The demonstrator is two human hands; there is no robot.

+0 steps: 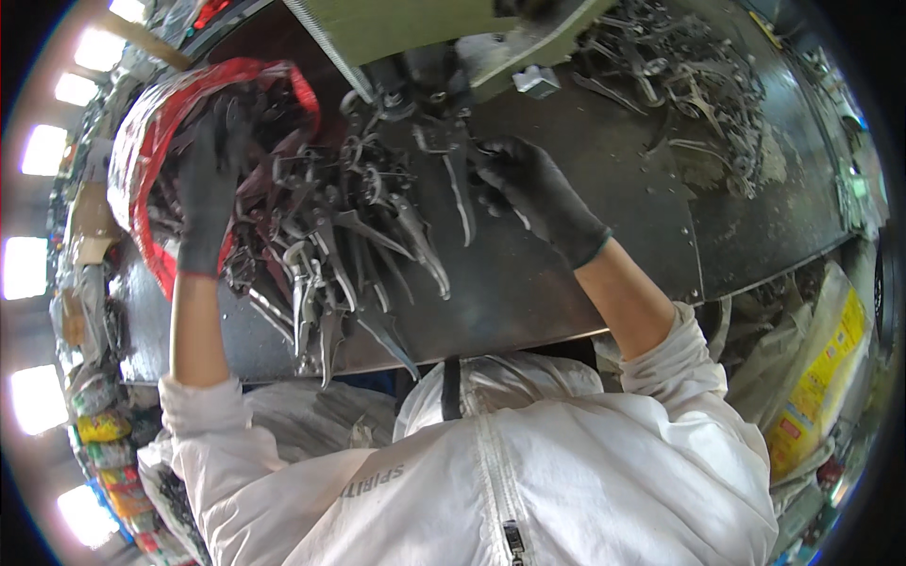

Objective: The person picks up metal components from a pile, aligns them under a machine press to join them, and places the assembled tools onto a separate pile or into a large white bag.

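Observation:
My left hand (209, 184), in a dark glove, reaches into a red-rimmed plastic sack (142, 179) full of dark metal parts. Its fingers point away from me and their tips blend into the dark contents, so their grip is hidden. My right hand (538, 189), gloved alike, is closed with its fingertips at a dark metal lever (458, 189) below the machine's front. A heap of lever-shaped metal parts (330, 236) with curved handles lies between the sack and that lever, some overhanging toward me.
A green machine housing (396, 33) stands at the far middle of the dark metal table (528, 292). More loose metal parts (689, 80) are piled at the far right. A white and yellow sack (816, 377) is beyond the table's near right edge.

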